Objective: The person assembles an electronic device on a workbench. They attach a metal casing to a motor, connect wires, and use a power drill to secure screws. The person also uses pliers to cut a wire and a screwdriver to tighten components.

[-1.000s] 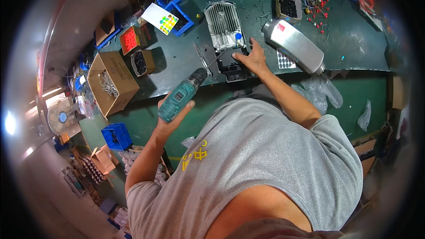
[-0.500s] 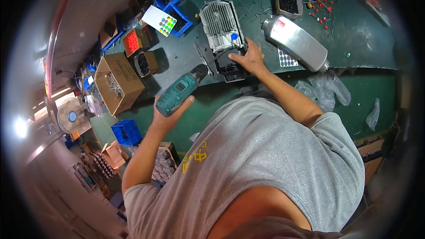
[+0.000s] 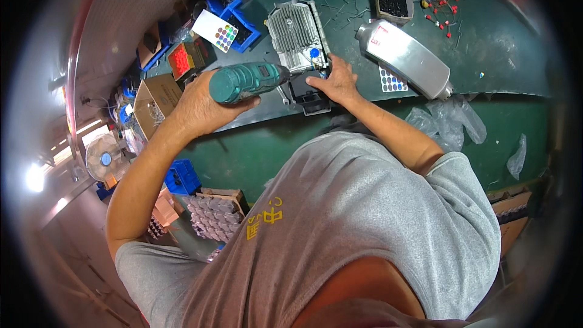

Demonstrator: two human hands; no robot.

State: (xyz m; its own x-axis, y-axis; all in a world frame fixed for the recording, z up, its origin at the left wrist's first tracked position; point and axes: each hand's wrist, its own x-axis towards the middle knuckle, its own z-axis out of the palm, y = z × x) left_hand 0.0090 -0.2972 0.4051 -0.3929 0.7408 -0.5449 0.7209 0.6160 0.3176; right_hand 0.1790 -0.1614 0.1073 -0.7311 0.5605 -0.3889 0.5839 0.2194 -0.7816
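My left hand [image 3: 203,106] is wrapped round a teal cordless drill [image 3: 243,82], held sideways above the bench edge. Its nose points right, toward the near part of a grey finned metal housing [image 3: 297,30]; the bit is hard to make out. My right hand [image 3: 338,82] grips the housing's near right side, thumb and fingers apart across its edge. A blue round part [image 3: 314,53] sits on the housing there, and a black open compartment [image 3: 314,103] forms its near end. Beside that compartment lies a wrench [image 3: 284,93], partly hidden by the drill.
Right of the housing lies a long silver lamp-like casing [image 3: 410,61] over a sticker sheet [image 3: 393,79]. Behind stand a box of black screws [image 3: 393,1] and red-tipped wires [image 3: 440,3]. Blue bins [image 3: 246,33], a red-filled box [image 3: 181,61] and a cardboard box [image 3: 149,106] line the left.
My left hand has raised the drill and swung it level, its nose now closer to the housing. My left elbow has moved outward. The right hand stays at the housing.
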